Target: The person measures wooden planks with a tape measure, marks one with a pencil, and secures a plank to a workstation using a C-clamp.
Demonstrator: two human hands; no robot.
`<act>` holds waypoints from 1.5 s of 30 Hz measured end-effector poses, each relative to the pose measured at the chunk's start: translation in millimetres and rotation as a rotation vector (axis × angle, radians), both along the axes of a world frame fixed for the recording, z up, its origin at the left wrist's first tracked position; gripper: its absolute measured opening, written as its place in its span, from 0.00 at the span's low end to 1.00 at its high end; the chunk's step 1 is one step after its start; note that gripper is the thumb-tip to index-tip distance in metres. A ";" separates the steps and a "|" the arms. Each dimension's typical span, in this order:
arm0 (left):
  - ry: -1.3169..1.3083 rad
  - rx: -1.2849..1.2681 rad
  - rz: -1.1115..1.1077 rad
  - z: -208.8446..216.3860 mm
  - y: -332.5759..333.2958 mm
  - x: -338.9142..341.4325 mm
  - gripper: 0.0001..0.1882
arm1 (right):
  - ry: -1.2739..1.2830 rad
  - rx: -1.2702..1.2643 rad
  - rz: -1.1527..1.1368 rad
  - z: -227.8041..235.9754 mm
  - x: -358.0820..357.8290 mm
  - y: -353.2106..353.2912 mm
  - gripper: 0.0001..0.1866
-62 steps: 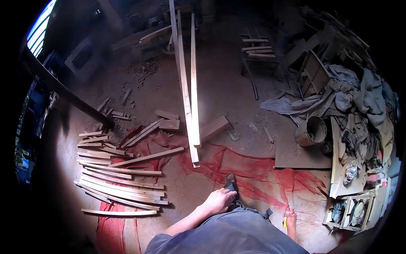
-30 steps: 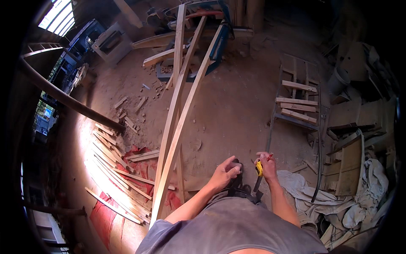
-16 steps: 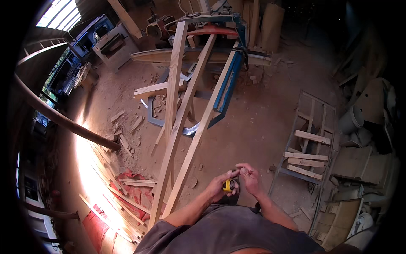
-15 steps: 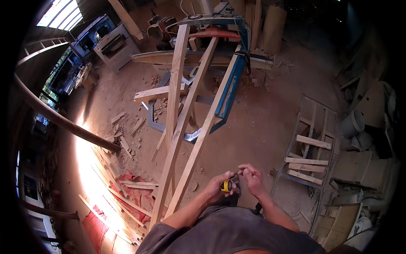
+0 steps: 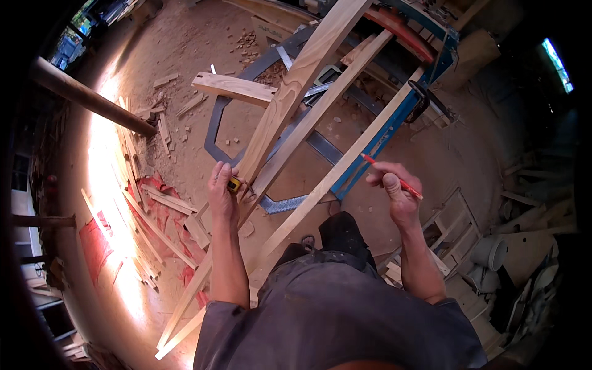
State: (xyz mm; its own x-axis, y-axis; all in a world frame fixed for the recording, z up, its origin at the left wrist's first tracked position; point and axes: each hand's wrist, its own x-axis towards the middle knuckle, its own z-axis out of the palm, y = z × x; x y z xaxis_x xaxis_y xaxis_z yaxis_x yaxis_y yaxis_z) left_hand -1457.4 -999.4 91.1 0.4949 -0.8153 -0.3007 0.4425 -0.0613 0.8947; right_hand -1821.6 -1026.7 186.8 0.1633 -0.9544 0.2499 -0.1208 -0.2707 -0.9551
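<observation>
My left hand [image 5: 223, 194] is closed around a small yellow-and-black tape measure [image 5: 234, 184], beside the near end of a wide wooden board [image 5: 302, 80]. Its fingers seem to touch that end, though the exact contact is hard to see. A red pencil [image 5: 411, 189] is gripped in my right hand [image 5: 402, 200], raised to the right of the boards with its tip toward the upper left. Two more long timbers lean alongside: a middle one [image 5: 327, 114] and a pale right one [image 5: 342, 169]. Their far parts rest on a blue metal stand [image 5: 336, 188] with a red bar [image 5: 404, 37].
A short wooden block [image 5: 234, 88] sticks out left of the boards. Wood scraps [image 5: 163, 132] and sawdust litter the floor. A round post [image 5: 92, 95] slants in from the left. Loose strips lie over red sheeting [image 5: 95, 246]. A slatted frame [image 5: 453, 228] and a pail [image 5: 489, 253] stand at right.
My hands have parted: the left moved with the tape measure to the board's near end, the right moved up and right, the red pencil now plainly visible. The view has shifted toward the boards.
</observation>
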 end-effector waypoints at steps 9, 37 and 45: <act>-0.725 0.232 0.468 -38.2 -50.6 -23.4 0.27 | 0.756 -1.216 0.484 105.7 113.0 -254.1 0.10; -0.917 0.513 0.195 -81.0 -79.1 92.5 0.31 | 1.134 -1.119 0.546 52.1 168.1 -297.4 0.07; -1.362 0.670 -0.041 -114.9 -179.9 143.5 0.27 | 1.119 -1.081 0.516 54.4 166.1 -294.5 0.05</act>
